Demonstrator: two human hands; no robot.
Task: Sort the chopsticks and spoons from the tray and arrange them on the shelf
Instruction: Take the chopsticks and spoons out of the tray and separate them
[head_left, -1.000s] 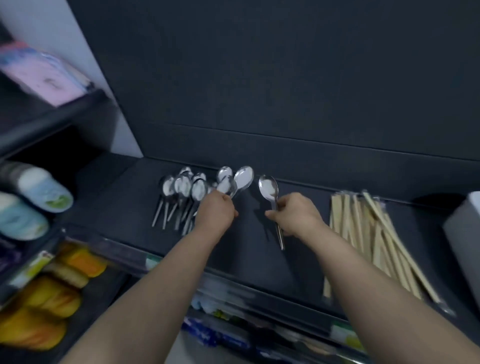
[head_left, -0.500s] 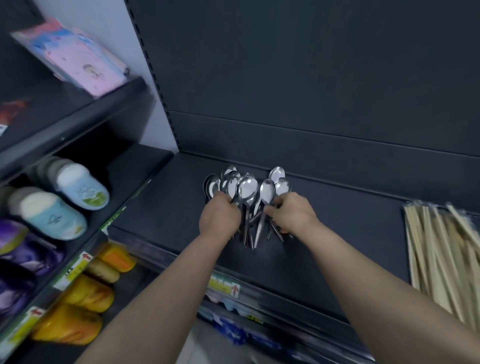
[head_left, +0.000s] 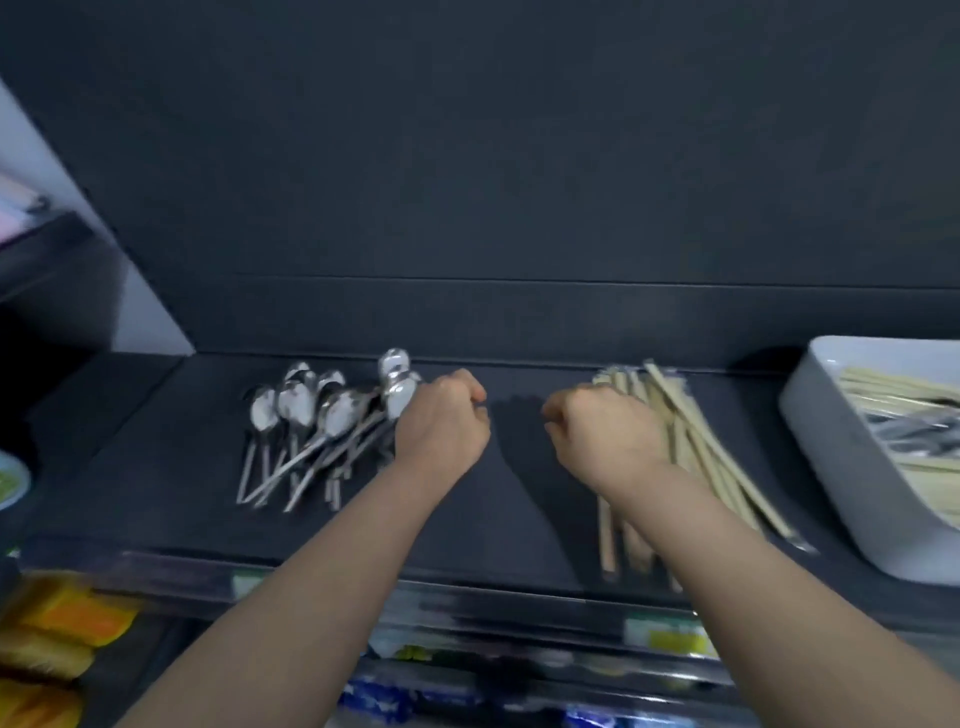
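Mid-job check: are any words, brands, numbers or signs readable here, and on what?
No text can be read in this view.
On the shelf-edge labels: there is print, but it is too blurred to read.
On the blue packs below: the markings are blurred and unreadable.
On the yellow packs: no legible text.
On the white tray: no lettering visible.
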